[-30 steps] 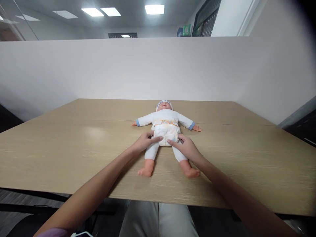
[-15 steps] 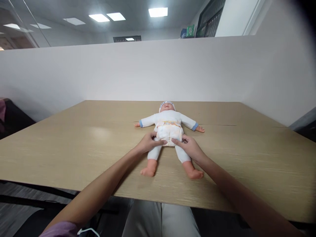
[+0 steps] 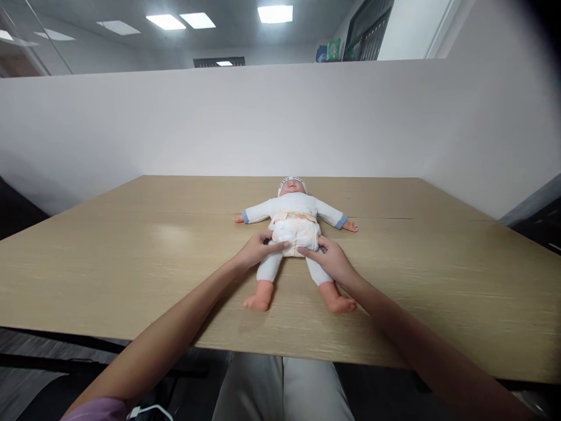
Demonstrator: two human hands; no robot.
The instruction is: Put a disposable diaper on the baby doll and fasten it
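A baby doll (image 3: 293, 203) in a white suit with blue cuffs and a white printed headband lies on its back, arms and legs spread, feet towards me. Around its hips is a white diaper (image 3: 296, 231) with a coloured print along the waist. My left hand (image 3: 262, 248) is closed on the diaper's left edge, thumb across its lower front and fingers at the side by the leg. On the other side my right hand (image 3: 326, 255) pinches the right leg edge in the same way. The fingertips are partly hidden behind the diaper and the legs.
The doll lies on a wide wooden table (image 3: 131, 251), whose front edge is just before my lap. A white partition wall (image 3: 245, 123) stands behind the table. Dark chair-like shapes (image 3: 17, 204) show at the far left, and a white cable (image 3: 151, 411) hangs below my left arm.
The whole view has shifted a little, so everything sits slightly further left and higher. Both hands stay at the diaper's leg edges, with only slight finger movement.
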